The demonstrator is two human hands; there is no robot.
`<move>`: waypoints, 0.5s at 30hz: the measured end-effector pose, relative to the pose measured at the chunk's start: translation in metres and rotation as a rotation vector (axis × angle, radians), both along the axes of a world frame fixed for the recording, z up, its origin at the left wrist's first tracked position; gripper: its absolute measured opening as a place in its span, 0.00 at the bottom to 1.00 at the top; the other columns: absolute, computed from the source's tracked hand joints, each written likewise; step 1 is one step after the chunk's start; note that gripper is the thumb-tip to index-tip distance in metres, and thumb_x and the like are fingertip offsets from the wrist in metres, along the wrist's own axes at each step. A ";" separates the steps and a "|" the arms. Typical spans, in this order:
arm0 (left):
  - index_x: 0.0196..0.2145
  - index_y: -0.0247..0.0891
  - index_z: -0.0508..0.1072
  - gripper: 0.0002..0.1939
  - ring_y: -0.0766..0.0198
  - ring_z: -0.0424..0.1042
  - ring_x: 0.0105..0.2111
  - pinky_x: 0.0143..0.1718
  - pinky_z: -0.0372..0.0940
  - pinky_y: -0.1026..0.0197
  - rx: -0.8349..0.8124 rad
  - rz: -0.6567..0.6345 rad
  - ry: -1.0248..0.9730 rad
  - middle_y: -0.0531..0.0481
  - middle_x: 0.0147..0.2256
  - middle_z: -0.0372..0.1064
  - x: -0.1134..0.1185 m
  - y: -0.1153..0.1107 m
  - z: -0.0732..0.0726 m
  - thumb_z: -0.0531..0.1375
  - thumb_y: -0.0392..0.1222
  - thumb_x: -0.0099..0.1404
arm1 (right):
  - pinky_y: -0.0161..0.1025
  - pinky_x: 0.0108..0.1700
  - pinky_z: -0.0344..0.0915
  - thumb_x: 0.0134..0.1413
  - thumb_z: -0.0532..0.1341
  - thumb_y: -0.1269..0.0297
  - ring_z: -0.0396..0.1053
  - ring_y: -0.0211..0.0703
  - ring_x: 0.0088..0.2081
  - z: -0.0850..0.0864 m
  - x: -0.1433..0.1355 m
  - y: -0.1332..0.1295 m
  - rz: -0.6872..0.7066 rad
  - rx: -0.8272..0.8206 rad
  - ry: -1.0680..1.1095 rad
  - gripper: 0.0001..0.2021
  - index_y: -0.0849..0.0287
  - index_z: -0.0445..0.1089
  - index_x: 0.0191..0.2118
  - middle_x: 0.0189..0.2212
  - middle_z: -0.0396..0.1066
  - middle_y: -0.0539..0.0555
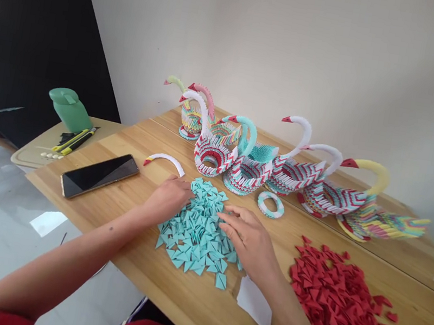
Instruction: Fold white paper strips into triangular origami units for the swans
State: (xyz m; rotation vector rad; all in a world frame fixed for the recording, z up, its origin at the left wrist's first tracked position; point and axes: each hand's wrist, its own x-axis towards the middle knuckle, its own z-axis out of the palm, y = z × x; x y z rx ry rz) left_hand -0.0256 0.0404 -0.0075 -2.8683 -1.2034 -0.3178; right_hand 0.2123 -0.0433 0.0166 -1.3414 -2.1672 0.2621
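A heap of turquoise folded paper triangles [200,231] lies on the wooden table between my two hands. At its left edge my left hand [170,197] touches the pieces, its fingers bent low against them and partly hidden from above. On the opposite side my right hand [250,239] is open, fingers apart and reaching over the heap's edge. Neither hand visibly holds a piece. Just beyond my left hand rests a curved white paper swan neck [166,159] with a red and yellow beak tip. A turquoise and white paper ring [270,205] lies behind my right hand.
Several folded-paper swans [248,173] stand along the back by the wall. Red paper triangles [349,315] are piled at right, with white paper slips [254,303] near my right forearm. A phone [99,176] lies left; a green bottle [71,111] and cutter knives [73,141] sit on a side surface.
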 end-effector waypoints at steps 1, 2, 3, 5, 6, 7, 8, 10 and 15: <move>0.32 0.35 0.76 0.11 0.55 0.71 0.36 0.41 0.62 0.53 -0.004 0.008 -0.004 0.44 0.32 0.72 0.000 -0.001 0.001 0.54 0.33 0.68 | 0.51 0.49 0.71 0.65 0.56 0.63 0.72 0.52 0.50 0.001 -0.002 0.000 0.006 0.005 0.005 0.13 0.52 0.77 0.48 0.50 0.73 0.58; 0.33 0.35 0.76 0.11 0.56 0.71 0.36 0.41 0.62 0.53 -0.006 0.015 -0.003 0.45 0.33 0.72 0.001 -0.002 0.001 0.55 0.33 0.68 | 0.51 0.49 0.71 0.66 0.56 0.63 0.72 0.52 0.50 0.002 -0.004 -0.001 0.013 0.009 0.010 0.13 0.53 0.77 0.48 0.50 0.73 0.59; 0.34 0.36 0.77 0.11 0.56 0.71 0.36 0.41 0.62 0.53 -0.008 0.019 0.000 0.45 0.33 0.72 0.001 -0.002 0.002 0.55 0.33 0.68 | 0.52 0.50 0.71 0.65 0.56 0.63 0.72 0.52 0.50 0.003 -0.005 -0.002 0.019 0.012 0.015 0.13 0.54 0.77 0.48 0.50 0.73 0.59; 0.35 0.36 0.77 0.11 0.56 0.71 0.36 0.41 0.62 0.54 -0.009 0.023 0.005 0.45 0.33 0.72 0.000 -0.003 0.004 0.54 0.32 0.67 | 0.52 0.50 0.71 0.65 0.56 0.64 0.71 0.52 0.51 0.005 -0.007 -0.004 0.025 0.014 0.021 0.12 0.54 0.76 0.48 0.50 0.73 0.59; 0.35 0.36 0.77 0.11 0.57 0.71 0.36 0.41 0.62 0.55 -0.010 0.022 0.006 0.45 0.33 0.72 0.000 -0.003 0.005 0.54 0.32 0.67 | 0.51 0.51 0.70 0.65 0.57 0.64 0.71 0.52 0.51 0.006 -0.007 -0.006 0.024 0.013 0.021 0.12 0.54 0.76 0.48 0.50 0.73 0.59; 0.35 0.36 0.77 0.11 0.57 0.71 0.36 0.40 0.61 0.55 -0.013 0.021 0.003 0.45 0.33 0.72 0.000 -0.003 0.007 0.54 0.33 0.67 | 0.51 0.51 0.70 0.65 0.57 0.64 0.71 0.52 0.51 0.007 -0.007 -0.007 0.020 0.012 0.019 0.12 0.54 0.76 0.48 0.50 0.73 0.58; 0.35 0.36 0.77 0.12 0.57 0.71 0.36 0.40 0.61 0.56 -0.016 0.024 -0.004 0.45 0.33 0.72 -0.001 -0.003 0.008 0.54 0.33 0.68 | 0.51 0.51 0.70 0.65 0.57 0.64 0.71 0.52 0.51 0.008 -0.007 -0.009 0.014 0.010 0.014 0.12 0.54 0.76 0.48 0.50 0.73 0.58; 0.33 0.36 0.77 0.13 0.58 0.71 0.35 0.40 0.61 0.56 -0.021 0.037 -0.024 0.46 0.32 0.73 0.000 -0.004 0.012 0.53 0.35 0.69 | 0.51 0.52 0.70 0.65 0.57 0.64 0.71 0.51 0.51 0.009 -0.006 -0.012 0.001 0.004 0.004 0.12 0.53 0.76 0.47 0.50 0.73 0.57; 0.29 0.35 0.76 0.13 0.55 0.72 0.36 0.40 0.63 0.54 -0.039 0.046 -0.031 0.44 0.31 0.73 0.010 -0.004 0.013 0.56 0.39 0.68 | 0.49 0.51 0.71 0.65 0.56 0.65 0.71 0.50 0.51 0.012 -0.002 -0.019 0.002 0.001 0.012 0.12 0.53 0.76 0.47 0.50 0.73 0.56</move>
